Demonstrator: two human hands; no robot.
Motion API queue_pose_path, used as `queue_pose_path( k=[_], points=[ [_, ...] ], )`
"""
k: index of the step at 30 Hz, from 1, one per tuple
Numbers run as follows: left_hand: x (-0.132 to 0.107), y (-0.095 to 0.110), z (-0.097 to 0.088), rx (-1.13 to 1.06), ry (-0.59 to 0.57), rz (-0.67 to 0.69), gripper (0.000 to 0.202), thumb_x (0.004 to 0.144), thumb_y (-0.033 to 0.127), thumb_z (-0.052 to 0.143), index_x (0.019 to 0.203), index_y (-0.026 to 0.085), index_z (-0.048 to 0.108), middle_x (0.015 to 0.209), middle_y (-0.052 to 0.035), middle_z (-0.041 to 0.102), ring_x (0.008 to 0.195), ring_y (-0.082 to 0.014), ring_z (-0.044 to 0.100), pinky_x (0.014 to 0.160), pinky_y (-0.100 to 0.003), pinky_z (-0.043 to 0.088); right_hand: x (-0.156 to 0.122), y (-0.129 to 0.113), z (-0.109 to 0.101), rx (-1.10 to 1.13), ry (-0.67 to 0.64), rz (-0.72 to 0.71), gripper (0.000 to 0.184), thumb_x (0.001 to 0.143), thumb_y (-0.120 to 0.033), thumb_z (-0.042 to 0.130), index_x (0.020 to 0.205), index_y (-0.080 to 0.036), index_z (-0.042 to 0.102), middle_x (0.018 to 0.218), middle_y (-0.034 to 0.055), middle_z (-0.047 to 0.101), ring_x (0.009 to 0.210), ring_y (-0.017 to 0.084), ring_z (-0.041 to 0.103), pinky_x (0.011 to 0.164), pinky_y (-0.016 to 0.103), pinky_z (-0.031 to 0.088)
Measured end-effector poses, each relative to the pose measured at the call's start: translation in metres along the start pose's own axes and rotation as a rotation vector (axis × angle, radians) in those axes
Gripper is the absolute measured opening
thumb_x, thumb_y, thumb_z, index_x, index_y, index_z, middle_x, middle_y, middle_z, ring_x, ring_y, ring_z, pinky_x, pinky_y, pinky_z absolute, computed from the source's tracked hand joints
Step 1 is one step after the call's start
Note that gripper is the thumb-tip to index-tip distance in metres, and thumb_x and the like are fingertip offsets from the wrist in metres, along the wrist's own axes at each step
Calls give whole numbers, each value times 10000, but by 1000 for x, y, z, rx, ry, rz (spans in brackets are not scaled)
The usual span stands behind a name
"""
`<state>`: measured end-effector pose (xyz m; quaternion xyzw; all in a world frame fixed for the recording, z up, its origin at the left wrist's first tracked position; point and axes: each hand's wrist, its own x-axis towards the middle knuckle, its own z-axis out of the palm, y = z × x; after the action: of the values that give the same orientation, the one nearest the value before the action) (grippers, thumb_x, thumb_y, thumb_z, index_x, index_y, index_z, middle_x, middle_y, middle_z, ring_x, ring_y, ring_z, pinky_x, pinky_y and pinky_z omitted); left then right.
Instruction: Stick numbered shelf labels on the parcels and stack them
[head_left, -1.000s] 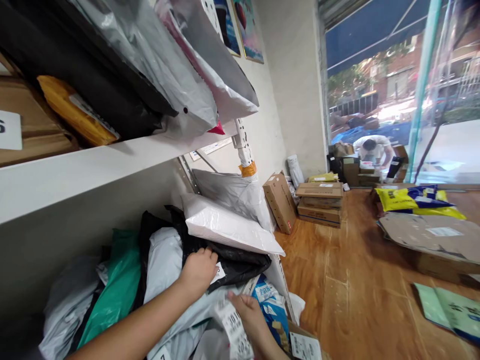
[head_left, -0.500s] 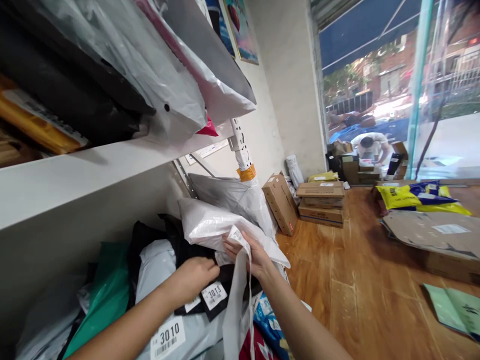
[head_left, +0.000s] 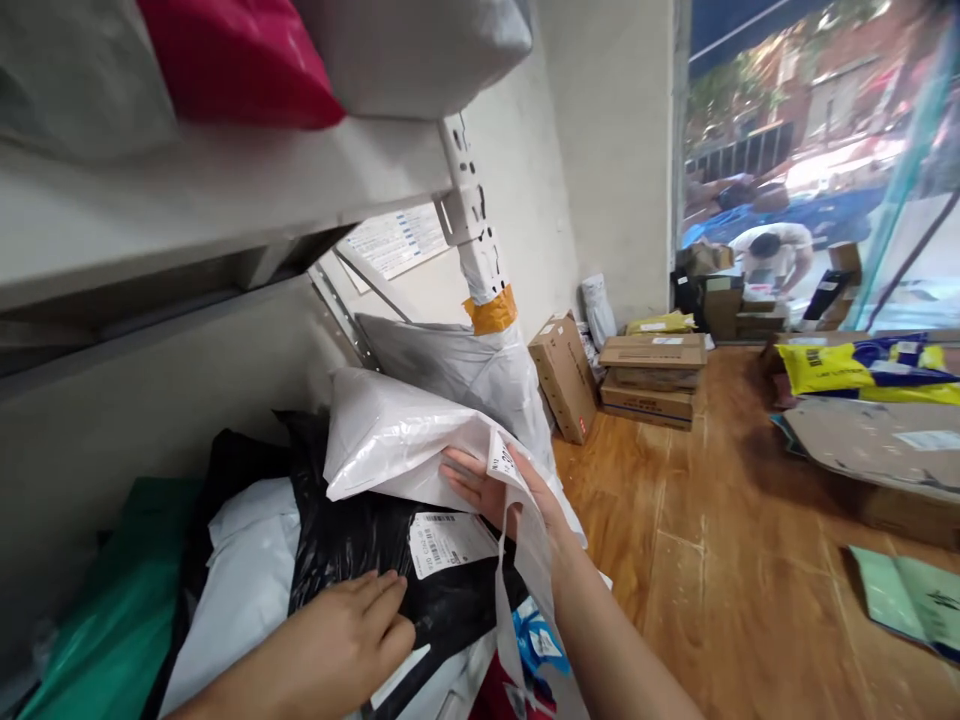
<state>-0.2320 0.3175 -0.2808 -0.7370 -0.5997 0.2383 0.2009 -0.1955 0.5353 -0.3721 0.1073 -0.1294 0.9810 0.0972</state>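
My left hand (head_left: 364, 625) lies on a black plastic parcel (head_left: 360, 540), its fingers fairly straight and resting on the plastic, holding nothing. A white shipping label (head_left: 450, 543) is stuck on that parcel just beyond the fingertips. My right hand (head_left: 491, 490) holds a strip of labels (head_left: 536, 545) near the thumb. The strip's printed end stands up over the hand, while its tail hangs down past the wrist. Against the right fingers is a white plastic parcel (head_left: 397, 430), tilted over the black one. A pale parcel (head_left: 244, 565) and a green parcel (head_left: 112, 600) lie to the left.
Overhead runs a white shelf (head_left: 300, 185) bearing a pink parcel (head_left: 240, 60). Its perforated post (head_left: 472, 200) has orange tape (head_left: 491, 310). Cardboard boxes (head_left: 649, 400) stand on the wooden floor (head_left: 675, 580). Beyond the glass, a person (head_left: 776, 250) bends among boxes.
My left hand has drawn back toward me, and the black parcel's shipping label now shows; the 3013 and 3010 labels are out of sight. My right hand still has the strip. The view has shifted.
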Motion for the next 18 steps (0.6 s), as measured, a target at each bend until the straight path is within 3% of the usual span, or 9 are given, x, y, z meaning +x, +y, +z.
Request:
queue_pose_path(
  k=[8, 18],
  points=[
    [1, -2, -11, -80, -74, -33, 109, 791, 88, 527, 781, 186, 573, 985, -75, 723, 861, -180, 682, 771, -254, 539, 4, 4, -13, -33, -45, 16, 522, 708, -537, 628, 1085, -177, 591, 1178, 123, 638, 1066, 243, 599, 1069, 414, 320],
    [0, -2, -10, -94, -79, -46, 225, 782, 23, 440, 788, 194, 585, 988, -67, 720, 886, -172, 673, 796, -252, 526, 8, 3, -17, -65, -75, 32, 502, 722, -563, 600, 1043, -178, 636, 1206, 110, 625, 1098, 231, 578, 1058, 389, 331]
  ],
)
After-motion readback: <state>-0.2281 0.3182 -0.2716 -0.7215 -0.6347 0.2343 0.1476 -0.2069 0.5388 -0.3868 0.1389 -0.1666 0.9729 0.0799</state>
